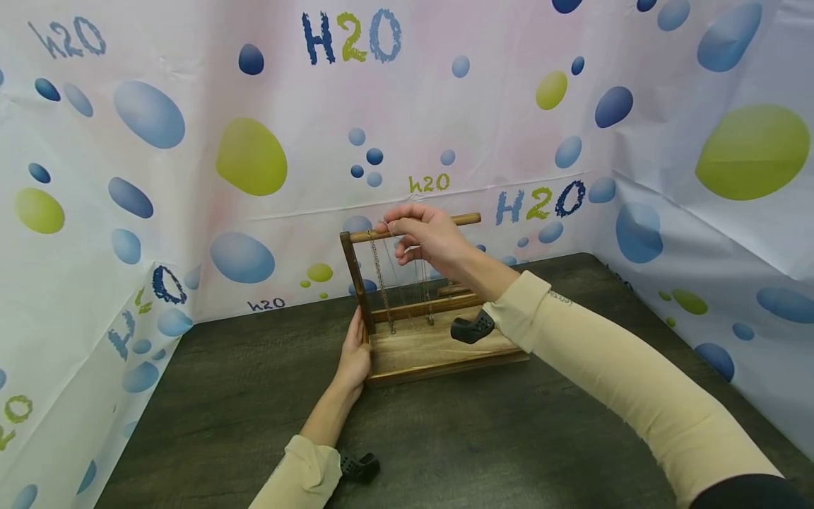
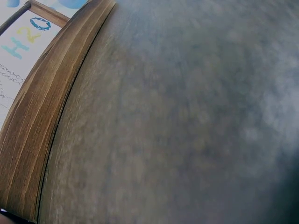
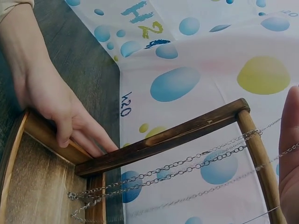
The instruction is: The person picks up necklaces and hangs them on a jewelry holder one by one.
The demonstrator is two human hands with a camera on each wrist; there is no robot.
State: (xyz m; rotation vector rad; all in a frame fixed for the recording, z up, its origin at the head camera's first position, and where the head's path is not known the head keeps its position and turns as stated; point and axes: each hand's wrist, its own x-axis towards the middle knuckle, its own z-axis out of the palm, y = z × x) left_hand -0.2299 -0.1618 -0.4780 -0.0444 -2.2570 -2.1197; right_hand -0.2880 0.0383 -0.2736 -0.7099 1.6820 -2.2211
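A wooden jewelry stand with a shallow tray, a dark upright post and a round crossbar stands on the table. My left hand holds the tray's left side; in the right wrist view its thumb bends over the rim, with the fingers along the outside near the post. Over the left part of the crossbar, my right hand pinches a thin chain necklace. Thicker link chains hang from the bar close to the post, their lower ends by the tray floor.
The dark tabletop extends around the stand. Behind it and at both sides hangs a white backdrop with blue and green drops. A black wrist mount sits under the right cuff, another beside the left cuff.
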